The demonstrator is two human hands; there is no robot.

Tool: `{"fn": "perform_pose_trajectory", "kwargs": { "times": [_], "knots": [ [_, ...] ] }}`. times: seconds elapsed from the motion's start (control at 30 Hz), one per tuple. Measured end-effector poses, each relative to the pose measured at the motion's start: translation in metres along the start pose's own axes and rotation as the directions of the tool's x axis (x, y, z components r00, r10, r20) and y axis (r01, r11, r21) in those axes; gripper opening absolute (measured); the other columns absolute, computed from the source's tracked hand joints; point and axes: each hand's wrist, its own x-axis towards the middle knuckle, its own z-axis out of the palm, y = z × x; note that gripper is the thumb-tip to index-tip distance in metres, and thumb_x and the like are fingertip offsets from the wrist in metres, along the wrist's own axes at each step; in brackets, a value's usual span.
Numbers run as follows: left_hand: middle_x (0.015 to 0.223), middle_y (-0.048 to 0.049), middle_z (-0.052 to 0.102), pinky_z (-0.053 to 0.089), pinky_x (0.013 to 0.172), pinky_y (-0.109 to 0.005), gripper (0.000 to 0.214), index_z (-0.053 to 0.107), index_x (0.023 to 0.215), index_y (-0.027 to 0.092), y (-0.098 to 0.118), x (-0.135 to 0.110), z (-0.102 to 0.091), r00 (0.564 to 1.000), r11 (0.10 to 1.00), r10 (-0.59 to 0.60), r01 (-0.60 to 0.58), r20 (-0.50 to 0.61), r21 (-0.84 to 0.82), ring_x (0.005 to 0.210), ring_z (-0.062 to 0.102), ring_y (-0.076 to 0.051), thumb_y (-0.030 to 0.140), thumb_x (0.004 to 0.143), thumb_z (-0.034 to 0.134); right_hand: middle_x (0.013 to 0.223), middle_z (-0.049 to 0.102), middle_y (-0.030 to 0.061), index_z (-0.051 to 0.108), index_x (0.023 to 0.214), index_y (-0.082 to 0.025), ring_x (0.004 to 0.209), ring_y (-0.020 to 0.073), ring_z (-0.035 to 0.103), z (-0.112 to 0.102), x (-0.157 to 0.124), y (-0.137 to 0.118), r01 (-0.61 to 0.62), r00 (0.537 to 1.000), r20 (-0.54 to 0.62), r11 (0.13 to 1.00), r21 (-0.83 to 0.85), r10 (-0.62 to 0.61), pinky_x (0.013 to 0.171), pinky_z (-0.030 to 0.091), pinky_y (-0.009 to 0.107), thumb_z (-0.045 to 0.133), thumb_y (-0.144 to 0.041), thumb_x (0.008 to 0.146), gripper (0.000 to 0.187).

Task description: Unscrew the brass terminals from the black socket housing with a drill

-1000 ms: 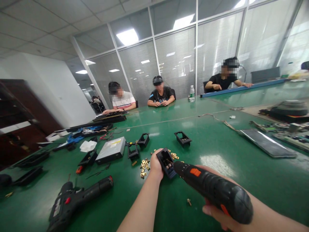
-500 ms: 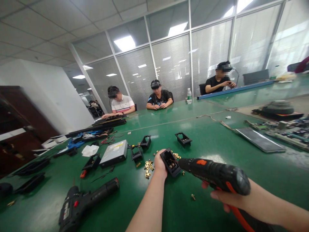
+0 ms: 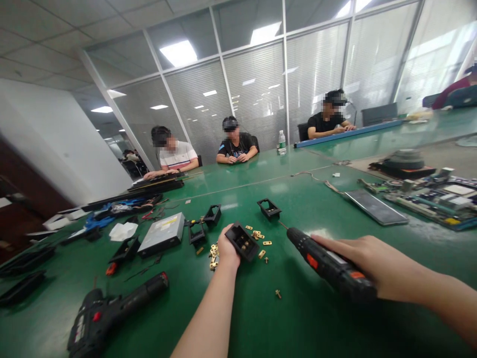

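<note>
Held housing (image 3: 242, 242), held screwdriver (image 3: 328, 266); drive label (image 3: 168, 224) illegible

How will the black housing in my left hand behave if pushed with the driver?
The black housing looks like hollow moulded plastic, so probably light and stiff. Held at one end only by the left hand and tilted, it may twist under a push.

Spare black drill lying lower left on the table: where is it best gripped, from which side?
Probably around the long round shaft of the spare drill, from above: it lies flat on its side on the green table, the shaft bare, nothing touching it. Left hand holds a black housing, right hand an electric screwdriver.
</note>
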Motion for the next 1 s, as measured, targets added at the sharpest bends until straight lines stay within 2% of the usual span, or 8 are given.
{"fn": "perform_pose_trajectory", "kwargs": {
  "times": [0.07,0.17,0.27,0.37,0.5,0.7,0.83,1.0],
  "knots": [
    [0.077,-0.0040,0.069,0.056,0.075,-0.036,0.023,0.071,0.076,0.021,0.007,0.004,-0.002,0.912,0.865,0.409,-0.387,-0.001,0.320,0.074,0.068,-0.024,0.040,0.085,0.064,0.131,0.085,0.0144,0.047,0.171,-0.028,0.102,0.0376,0.085,0.004,0.006,0.003,-0.025,0.998,0.053,0.996,-0.083,0.029,0.083,0.065,0.043,0.071,-0.027,0.090,0.085],
    [0.081,-0.0033,0.071,0.051,0.082,-0.034,0.022,0.073,0.076,0.022,0.022,0.007,-0.008,0.854,0.759,0.517,-0.489,0.061,0.430,0.083,0.066,-0.024,0.041,0.085,0.067,0.128,0.085,0.0151,0.050,0.170,-0.027,0.103,0.0368,0.085,0.011,0.013,0.002,-0.059,0.995,0.069,0.993,-0.106,0.067,0.084,0.062,0.042,0.071,-0.021,0.088,0.085],
    [0.086,-0.0051,0.074,0.050,0.084,-0.036,0.028,0.073,0.084,0.023,0.034,0.002,-0.011,0.732,0.398,0.612,-0.614,0.301,0.682,0.087,0.068,-0.026,0.042,0.097,0.056,0.130,0.084,0.0149,0.050,0.170,-0.027,0.105,0.0366,0.083,0.015,0.017,0.002,-0.072,0.991,0.101,0.992,-0.108,0.083,0.086,0.061,0.041,0.073,-0.016,0.082,0.092],
    [0.095,-0.0074,0.078,0.049,0.087,-0.037,0.024,0.072,0.091,0.025,0.034,-0.008,-0.007,0.696,0.093,0.515,-0.625,0.500,0.775,0.093,0.071,-0.027,0.036,0.100,0.052,0.134,0.082,0.0138,0.051,0.169,-0.029,0.108,0.0370,0.082,0.012,0.016,0.003,-0.062,0.988,0.137,0.995,-0.079,0.072,0.088,0.060,0.042,0.077,-0.015,0.075,0.099],
    [0.095,-0.0085,0.079,0.049,0.082,-0.039,0.019,0.069,0.084,0.025,0.023,-0.018,0.007,0.674,-0.282,0.116,-0.682,0.730,0.675,0.094,0.071,-0.029,0.029,0.098,0.056,0.135,0.083,0.0089,0.055,0.167,-0.035,0.110,0.0352,0.081,0.002,0.010,0.002,-0.054,0.987,0.148,0.998,-0.010,0.055,0.092,0.060,0.041,0.084,-0.019,0.073,0.099],
    [0.097,-0.0109,0.081,0.051,0.086,-0.043,0.020,0.073,0.087,0.024,0.017,-0.013,0.009,0.655,-0.352,0.160,-0.661,0.739,0.663,0.093,0.073,-0.032,0.029,0.098,0.056,0.136,0.082,0.0041,0.059,0.162,-0.035,0.115,0.0258,0.080,-0.015,0.007,0.033,-0.181,0.983,-0.012,0.982,0.046,0.182,0.104,0.063,0.037,0.087,-0.036,0.090,0.077],
    [0.105,-0.0129,0.082,0.052,0.091,-0.044,0.026,0.077,0.094,0.023,0.015,-0.015,0.012,0.572,-0.371,0.269,-0.681,0.775,0.632,0.101,0.075,-0.033,0.027,0.099,0.052,0.143,0.071,0.0128,0.067,0.146,-0.020,0.126,0.0308,0.072,-0.023,0.004,0.094,-0.566,0.779,-0.352,0.824,-0.035,0.520,0.109,0.060,0.056,0.071,-0.038,0.109,0.040],
    [0.087,-0.0121,0.079,0.052,0.079,-0.046,0.023,0.073,0.080,0.024,0.013,-0.018,0.016,0.623,-0.433,0.139,-0.661,0.770,0.613,0.086,0.073,-0.035,0.030,0.095,0.057,0.152,0.065,0.0142,0.067,0.144,-0.020,0.134,0.0345,0.067,-0.021,-0.008,0.169,-0.869,0.445,-0.514,0.491,-0.052,0.733,0.112,0.058,0.060,0.075,-0.043,0.106,0.045]
  ]
}}
